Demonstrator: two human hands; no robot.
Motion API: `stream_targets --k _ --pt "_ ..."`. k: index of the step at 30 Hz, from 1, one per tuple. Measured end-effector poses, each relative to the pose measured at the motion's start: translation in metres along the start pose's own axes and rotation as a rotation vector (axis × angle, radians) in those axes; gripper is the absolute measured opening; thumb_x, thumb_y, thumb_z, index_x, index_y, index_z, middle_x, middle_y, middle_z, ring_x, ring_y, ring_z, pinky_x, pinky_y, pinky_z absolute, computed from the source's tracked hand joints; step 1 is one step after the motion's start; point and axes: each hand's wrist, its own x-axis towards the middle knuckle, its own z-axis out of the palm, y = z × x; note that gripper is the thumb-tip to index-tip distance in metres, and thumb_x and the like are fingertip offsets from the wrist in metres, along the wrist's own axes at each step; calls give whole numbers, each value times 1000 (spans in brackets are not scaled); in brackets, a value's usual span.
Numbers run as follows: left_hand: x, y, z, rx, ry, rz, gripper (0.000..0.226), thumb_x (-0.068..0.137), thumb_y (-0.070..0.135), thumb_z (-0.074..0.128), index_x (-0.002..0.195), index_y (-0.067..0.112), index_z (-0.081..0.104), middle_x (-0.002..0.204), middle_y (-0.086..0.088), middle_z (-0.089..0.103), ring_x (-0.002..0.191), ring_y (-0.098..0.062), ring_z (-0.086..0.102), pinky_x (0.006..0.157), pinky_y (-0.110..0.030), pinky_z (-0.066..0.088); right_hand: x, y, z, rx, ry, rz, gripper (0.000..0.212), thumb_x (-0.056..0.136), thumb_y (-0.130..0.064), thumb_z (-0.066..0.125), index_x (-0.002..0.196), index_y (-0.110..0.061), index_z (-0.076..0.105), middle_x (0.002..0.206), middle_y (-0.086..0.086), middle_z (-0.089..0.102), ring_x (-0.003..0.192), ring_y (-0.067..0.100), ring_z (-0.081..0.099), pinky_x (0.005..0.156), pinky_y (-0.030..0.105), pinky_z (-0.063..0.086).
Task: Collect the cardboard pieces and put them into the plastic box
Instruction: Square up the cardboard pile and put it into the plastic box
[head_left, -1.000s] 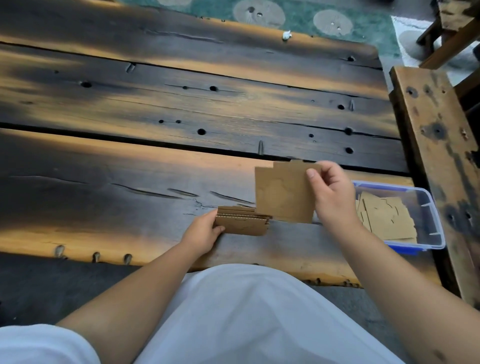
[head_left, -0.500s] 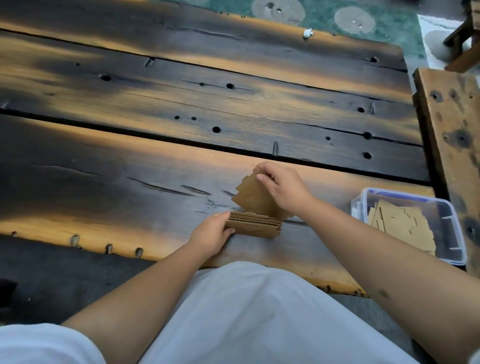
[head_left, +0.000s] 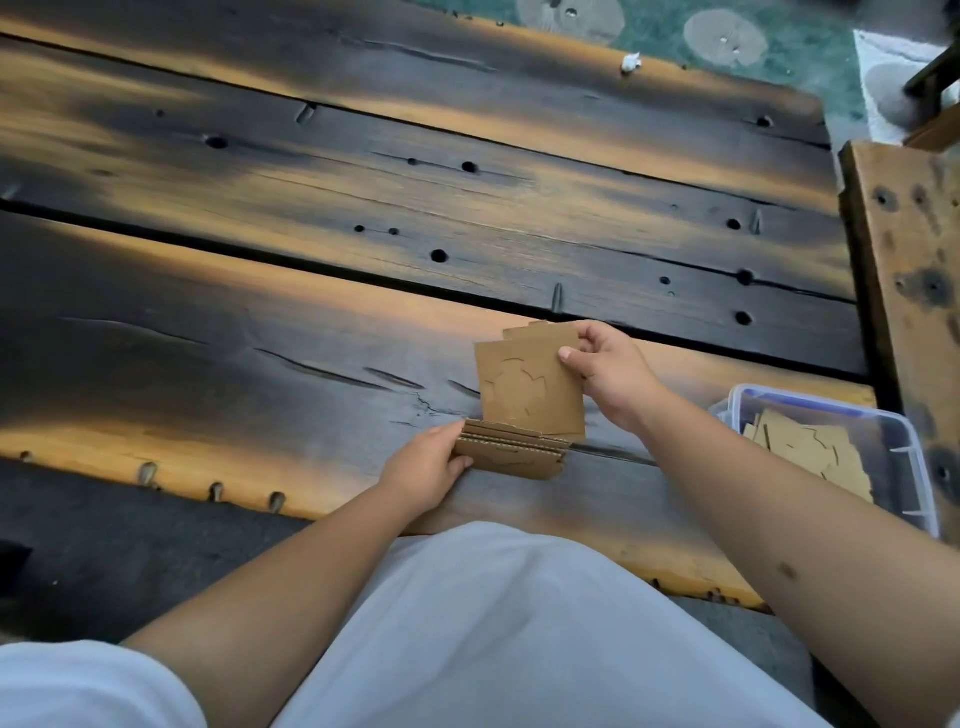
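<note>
So the right hand is pinching a flat square piece of brown cardboard by its upper right corner, thumb on the front face and fingers curled behind. It looks like there's a second piece tucked right behind it, since another edge is peeking out at the top. The front piece has a curvy die-cut outline scored into it, and it's being held up nearly upright, its bottom edge just behind the stack.

The left hand is gripping the left end of a low stack of brown corrugated cardboard pieces, which is lying flat on the dark, scorched-looking wooden plank table near its front edge.

Off to the right, the clear plastic box with a blue rim is sitting on the table's near right corner, well apart from both hands, and it's already holding several tan cardboard pieces lying flat inside.
</note>
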Motion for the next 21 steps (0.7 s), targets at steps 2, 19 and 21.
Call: stream_targets --k 2,19,21 --pt "0 0 -1 6 -7 1 29 87 23 62 116 26 56 118 1 64 111 -22 56 91 -41 47 1 3 -8 5 -12 2 30 93 7 50 109 -17 58 95 8 71 86 20 68 69 34 54" --pt "-1 5 -3 -6 5 -89 35 89 28 60 122 24 49 120 -3 64 113 -26 56 90 -43 48 -31 71 12 328 108 282 25 98 0 37 105 -15 55 102 6 67 87 15 63 73 26 45" --pt "-1 5 -2 16 10 -151 35 90 32 58 120 19 47 118 -9 64 110 -31 58 88 -45 49 -41 83 11 327 79 303 22 99 -4 39 111 -9 56 111 11 68 98 20 65 83 29 48"
